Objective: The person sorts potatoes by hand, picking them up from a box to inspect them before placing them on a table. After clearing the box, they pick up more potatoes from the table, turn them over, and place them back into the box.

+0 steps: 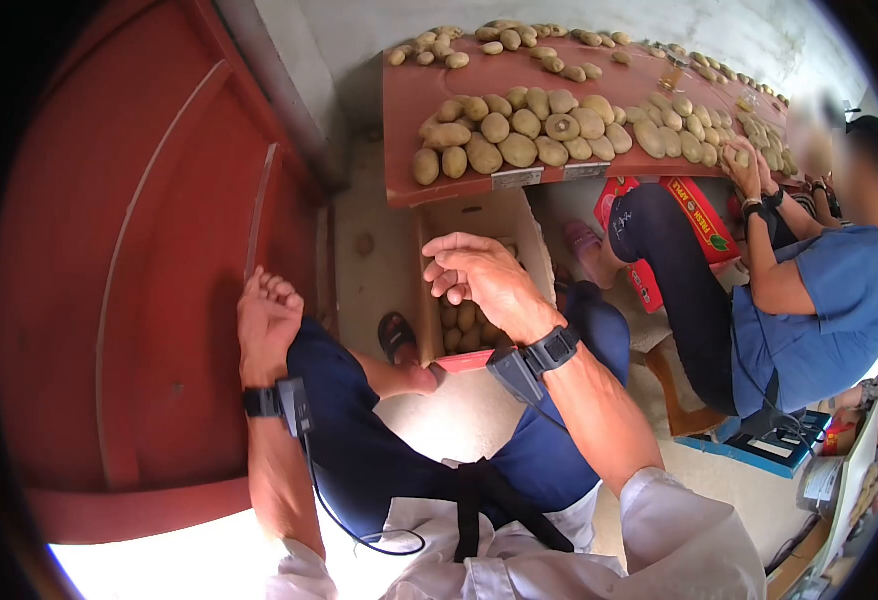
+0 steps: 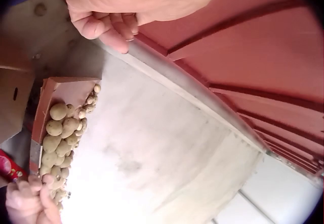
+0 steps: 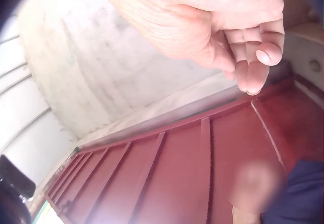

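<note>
My left hand (image 1: 271, 315) is raised beside the red door, its fingers loosely curled around nothing. My right hand (image 1: 489, 280) hovers above a cardboard box (image 1: 534, 235), also bare, with fingers loosely bent, as the right wrist view confirms. Inside that box lie brown oval fruits (image 1: 464, 325) that look like kiwifruit, partly hidden by the hand and wrist. Rows of similar fruits (image 1: 519, 150) cover the near edge of the red table (image 1: 404, 100). In the left wrist view my right hand (image 2: 33, 201) overlaps the table's fruits.
A red door (image 1: 179, 280) stands close on my left. At right a seated person in a blue shirt (image 1: 829, 280) has both hands at the table's fruits. A red printed apple carton (image 1: 694, 220) sits under the table. My sandalled foot (image 1: 399, 340) is beside the cardboard box.
</note>
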`<state>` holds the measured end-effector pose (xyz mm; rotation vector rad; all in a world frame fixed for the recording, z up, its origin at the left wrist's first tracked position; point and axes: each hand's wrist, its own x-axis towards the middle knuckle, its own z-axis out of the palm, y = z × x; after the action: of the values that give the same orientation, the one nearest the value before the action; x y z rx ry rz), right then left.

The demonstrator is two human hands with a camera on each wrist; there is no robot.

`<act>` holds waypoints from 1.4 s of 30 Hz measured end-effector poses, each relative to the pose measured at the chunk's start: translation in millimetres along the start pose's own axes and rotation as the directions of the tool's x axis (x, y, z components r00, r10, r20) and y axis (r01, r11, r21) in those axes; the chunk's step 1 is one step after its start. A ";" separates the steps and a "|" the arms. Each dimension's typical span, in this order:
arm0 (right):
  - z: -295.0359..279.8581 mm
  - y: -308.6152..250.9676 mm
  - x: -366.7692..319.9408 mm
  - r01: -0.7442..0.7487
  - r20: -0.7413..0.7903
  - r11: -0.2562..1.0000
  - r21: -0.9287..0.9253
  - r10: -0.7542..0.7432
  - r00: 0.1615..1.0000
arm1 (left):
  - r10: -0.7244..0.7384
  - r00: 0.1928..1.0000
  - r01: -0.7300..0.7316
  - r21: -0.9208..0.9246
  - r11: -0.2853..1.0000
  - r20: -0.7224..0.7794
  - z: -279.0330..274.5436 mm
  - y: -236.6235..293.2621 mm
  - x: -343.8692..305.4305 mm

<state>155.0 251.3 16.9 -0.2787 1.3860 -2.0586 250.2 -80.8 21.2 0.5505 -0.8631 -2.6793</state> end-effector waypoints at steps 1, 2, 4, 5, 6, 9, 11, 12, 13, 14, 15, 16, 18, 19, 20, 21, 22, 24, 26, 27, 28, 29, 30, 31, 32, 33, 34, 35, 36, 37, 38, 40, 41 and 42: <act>-0.4 0.8 -1.0 -0.011 -0.014 1.000 -0.014 0.011 1.000 | -0.056 0.998 0.057 0.051 0.997 -0.022 -1.3 -0.1 7.4; -0.7 1.0 -0.1 -0.023 -0.027 1.000 0.004 0.023 0.999 | -0.111 0.993 0.114 0.095 0.989 -0.045 9.4 -0.8 18.2; -4.3 5.3 4.1 -0.015 -0.024 1.000 0.016 0.015 1.000 | -0.156 0.983 0.165 0.104 0.981 -0.094 24.3 -2.0 55.2; -6.2 9.7 5.6 -0.019 -0.024 1.000 0.024 0.019 1.000 | -0.147 0.982 0.156 0.073 0.985 -0.120 28.7 -0.1 81.8; -8.2 12.1 7.0 -0.024 -0.042 1.000 0.010 0.025 0.999 | -0.193 0.980 0.196 0.115 0.974 -0.042 40.9 13.0 103.6; -14.7 15.8 10.3 -0.031 -0.098 1.000 -0.005 0.030 0.995 | -0.087 0.984 0.047 0.239 0.970 0.158 110.9 66.7 139.3; -19.9 15.8 10.6 0.040 -0.068 0.998 0.040 -0.037 0.997 | 0.271 0.936 -0.320 0.221 0.921 0.226 196.6 80.2 82.8; -18.8 12.7 8.7 0.062 -0.097 0.997 0.051 -0.057 0.994 | 0.317 0.894 -0.391 0.204 0.897 0.318 219.1 88.6 58.7; -17.2 8.0 6.8 0.059 -0.140 0.997 0.059 -0.050 0.989 | 0.362 0.836 -0.463 0.175 0.869 0.412 226.8 88.9 43.2; -18.9 7.2 4.3 0.082 -0.144 0.994 0.075 -0.070 0.987 | 0.393 0.790 -0.515 0.161 0.842 0.471 224.0 76.4 26.7; -21.0 5.0 3.2 0.111 -0.147 0.990 0.088 -0.097 0.984 | 0.423 0.734 -0.569 0.140 0.811 0.531 221.6 64.5 7.6; -24.2 2.5 3.1 0.117 -0.153 0.988 0.100 -0.101 0.983 | 0.399 0.737 -0.544 0.128 0.829 0.546 216.5 53.2 -4.4; -29.5 0.5 0.4 0.126 -0.168 0.984 0.128 -0.104 0.980 | 0.290 0.796 -0.408 0.118 0.905 0.532 194.8 25.5 -19.6; -29.5 -0.3 -1.8 0.136 -0.202 0.983 0.121 -0.110 0.973 | 0.195 0.843 -0.290 0.118 0.950 0.502 172.5 5.1 -20.4; -28.2 -2.0 -3.9 0.146 -0.235 0.983 0.114 -0.116 0.965 | 0.095 0.878 -0.167 0.113 0.979 0.470 147.5 -17.9 -21.8; -28.3 -4.0 -4.3 0.157 -0.264 0.982 0.103 -0.125 0.956 | -0.001 0.898 -0.048 0.101 0.994 0.440 124.0 -42.5 -26.7; -31.9 -3.1 -4.0 0.158 -0.260 0.981 0.114 -0.124 0.958 | -0.062 0.946 -0.013 0.230 0.973 0.317 99.8 -79.5 -34.2; -36.5 -0.1 -2.6 0.160 -0.250 0.976 0.147 -0.120 0.961 | -0.344 0.939 0.329 0.258 0.908 0.013 39.9 -151.2 -41.6; -42.2 0.5 -2.5 0.152 -0.228 0.973 0.173 -0.110 0.967 | -0.355 0.922 0.373 0.105 0.922 -0.158 -8.8 -223.7 -55.7; -42.6 -2.0 -3.7 0.152 -0.234 0.974 0.166 -0.111 0.966 | -0.428 0.877 0.445 0.032 0.895 -0.217 -28.2 -248.0 -64.3; -41.2 -3.1 -5.1 0.149 -0.235 0.975 0.166 -0.107 0.966 | -0.452 0.865 0.474 0.063 0.878 -0.216 -33.4 -260.3 -78.2; -39.2 -1.4 -5.4 0.140 -0.233 0.975 0.172 -0.098 0.967 | -0.529 0.823 0.537 -0.021 0.844 -0.209 -48.8 -275.1 -82.0; -39.3 -0.7 -4.4 0.159 -0.226 0.970 0.186 -0.115 0.967 | -0.532 0.816 0.541 -0.027 0.841 -0.227 -48.6 -277.5 -87.6; -39.3 -0.9 -3.7 0.164 -0.240 0.970 0.178 -0.119 0.963 | -0.536 0.809 0.546 -0.030 0.837 -0.242 -47.8 -277.2 -90.3; -39.9 -2.1 -3.9 0.170 -0.257 0.971 0.166 -0.124 0.958 | -0.514 0.827 0.532 0.020 0.847 -0.230 -50.6 -276.5 -89.1; -39.8 -3.3 -5.2 0.176 -0.277 0.973 0.151 -0.129 0.952 | -0.494 0.842 0.518 0.069 0.853 -0.215 -52.1 -276.0 -86.9; -41.5 -3.4 -5.0 0.183 -0.282 0.973 0.143 -0.137 0.950 | -0.475 0.858 0.501 0.118 0.857 -0.197 -52.8 -275.5 -83.8; -42.0 -5.7 -6.6 0.183 -0.289 0.974 0.137 -0.138 0.947 | -0.426 0.884 0.464 0.266 0.845 -0.190 -51.8 -273.9 -81.6; -41.4 -7.9 -8.2 0.182 -0.298 0.975 0.131 -0.136 0.945 | -0.381 0.908 0.420 0.407 0.812 -0.177 -47.6 -269.4 -79.5; -41.4 -9.0 -9.7 0.181 -0.307 0.975 0.125 -0.136 0.942 | -0.338 0.928 0.366 0.540 0.758 -0.154 -44.7 -265.6 -77.6; -43.0 -9.5 -10.1 0.185 -0.322 0.975 0.125 -0.137 0.937 | -0.348 0.925 0.369 0.586 0.722 -0.153 -48.4 -267.5 -73.6; -46.2 -8.8 -12.3 0.203 -0.349 0.970 0.136 -0.145 0.926 | -0.348 0.923 0.373 0.595 0.712 -0.163 -51.5 -270.6 -75.2; -48.2 -8.6 -13.5 0.212 -0.360 0.967 0.142 -0.149 0.921 | -0.346 0.923 0.374 0.600 0.707 -0.168 -52.3 -272.3 -76.9; -50.4 -8.4 -14.6 0.206 -0.367 0.968 0.144 -0.141 0.919 | -0.362 0.917 0.386 0.612 0.690 -0.169 -54.5 -274.0 -77.6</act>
<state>138.0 300.3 5.5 0.0552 1.4066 -2.4578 305.0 135.4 -164.0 1.0146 -1.8583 -2.6423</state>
